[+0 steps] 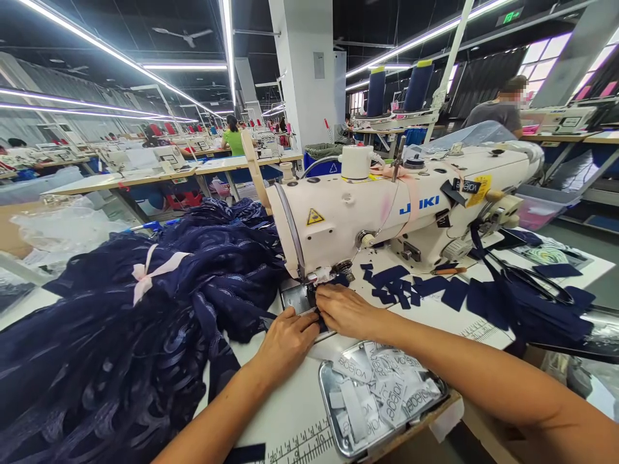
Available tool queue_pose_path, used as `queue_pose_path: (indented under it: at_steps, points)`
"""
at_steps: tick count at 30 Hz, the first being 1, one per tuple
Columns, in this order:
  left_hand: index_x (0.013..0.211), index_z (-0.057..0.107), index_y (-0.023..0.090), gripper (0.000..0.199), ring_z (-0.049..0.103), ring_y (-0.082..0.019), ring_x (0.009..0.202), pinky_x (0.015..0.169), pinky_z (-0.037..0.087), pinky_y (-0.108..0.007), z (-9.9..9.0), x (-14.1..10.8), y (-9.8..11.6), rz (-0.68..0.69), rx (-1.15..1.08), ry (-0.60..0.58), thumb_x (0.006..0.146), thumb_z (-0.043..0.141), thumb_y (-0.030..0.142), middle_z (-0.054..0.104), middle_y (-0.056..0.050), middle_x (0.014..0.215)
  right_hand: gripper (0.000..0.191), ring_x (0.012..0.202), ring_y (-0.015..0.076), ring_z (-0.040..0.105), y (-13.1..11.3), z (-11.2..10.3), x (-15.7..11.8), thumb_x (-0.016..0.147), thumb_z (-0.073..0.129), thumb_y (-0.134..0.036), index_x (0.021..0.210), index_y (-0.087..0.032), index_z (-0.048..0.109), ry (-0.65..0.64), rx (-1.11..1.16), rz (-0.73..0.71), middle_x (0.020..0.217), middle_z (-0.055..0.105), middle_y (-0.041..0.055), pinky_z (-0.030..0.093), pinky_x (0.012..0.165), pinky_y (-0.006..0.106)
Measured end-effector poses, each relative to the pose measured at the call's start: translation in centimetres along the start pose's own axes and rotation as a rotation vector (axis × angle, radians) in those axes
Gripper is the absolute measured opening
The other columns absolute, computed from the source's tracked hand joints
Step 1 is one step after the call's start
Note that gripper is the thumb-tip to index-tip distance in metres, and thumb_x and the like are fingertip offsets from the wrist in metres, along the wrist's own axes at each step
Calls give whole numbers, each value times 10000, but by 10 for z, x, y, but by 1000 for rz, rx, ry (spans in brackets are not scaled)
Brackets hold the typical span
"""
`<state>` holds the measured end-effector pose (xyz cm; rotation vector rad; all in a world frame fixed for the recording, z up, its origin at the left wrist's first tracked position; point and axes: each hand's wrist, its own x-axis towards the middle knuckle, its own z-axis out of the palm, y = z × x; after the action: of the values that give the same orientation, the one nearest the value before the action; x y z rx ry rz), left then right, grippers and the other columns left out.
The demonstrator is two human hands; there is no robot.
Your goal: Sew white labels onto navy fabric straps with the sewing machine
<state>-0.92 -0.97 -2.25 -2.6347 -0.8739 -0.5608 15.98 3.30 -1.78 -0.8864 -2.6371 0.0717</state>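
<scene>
Both my hands meet at the needle area of a white sewing machine (333, 219). My left hand (290, 335) lies palm down on dark fabric (320, 326) beside the metal plate (297, 298), its fingers stretched forward. Close against it on the right, my right hand (345, 309) has its fingers curled together near the presser foot; what they hold is hidden. A large heap of navy fabric (188, 283), with a pale ribbon (157, 272) on it, lies left of the machine. Small navy pieces (399, 283) are scattered to the right.
A metal tray (333, 430) of white labels (382, 386) sits at the front edge. Black scissors (536, 277) lie on navy pieces at the right. Thread cones (418, 87) stand behind the machine. A person in grey (496, 115) is at the back right; others work farther off.
</scene>
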Motion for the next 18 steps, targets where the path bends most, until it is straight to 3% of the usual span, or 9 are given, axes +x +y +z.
queue_pose_path:
  at_steps: [8,13,18]
  points:
    - [736,592,156,261,572,-112,602,557,362,-253,2,3,7,-1,-98,30,825,358,85,659,-47,766,149,741,132,492,1,2,2,734,509,-74,601,-141,499,12,292,220,797,547,25,342,690,272]
    - [760,604,168,243,584,-109,604,578,382,-258,4,2,7,-67,-142,28,812,376,99,671,-39,771,157,742,127,503,1,5,2,721,512,-65,589,-146,489,44,358,268,779,546,11,328,686,268]
    - [776,603,165,201,599,-106,613,552,374,-268,4,-1,7,-77,-138,114,806,414,107,683,-43,891,154,739,127,503,3,6,3,722,506,-65,592,-148,501,39,366,272,778,551,10,325,672,260]
